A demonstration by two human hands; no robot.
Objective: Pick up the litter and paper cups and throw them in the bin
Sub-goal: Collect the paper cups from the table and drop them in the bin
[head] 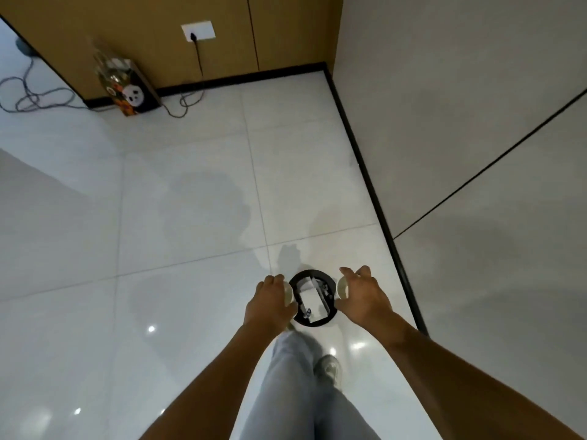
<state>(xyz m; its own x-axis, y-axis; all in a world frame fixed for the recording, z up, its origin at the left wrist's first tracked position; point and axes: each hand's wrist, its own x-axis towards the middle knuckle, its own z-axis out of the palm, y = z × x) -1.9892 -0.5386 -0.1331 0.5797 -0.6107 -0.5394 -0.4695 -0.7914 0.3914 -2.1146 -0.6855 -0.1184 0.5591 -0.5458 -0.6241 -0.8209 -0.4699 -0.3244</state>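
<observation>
Two hands, left [270, 301] and right [362, 296], each grip a cup.

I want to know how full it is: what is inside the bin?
The bin holds white paper or card pieces and some small dark bits. Its bottom is covered by them, and the left hand hides part of the rim.

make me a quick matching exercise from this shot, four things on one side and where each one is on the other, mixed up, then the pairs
Things:
1. bin
2. panda bag
3. left hand
4. wall socket

Places:
A. on the wooden panel, with a black cable plugged in
B. on the floor between the two hands
C. gripping a paper cup left of the bin
D. standing on the floor by the wooden wall

Pairs: 1-B, 2-D, 3-C, 4-A
</observation>
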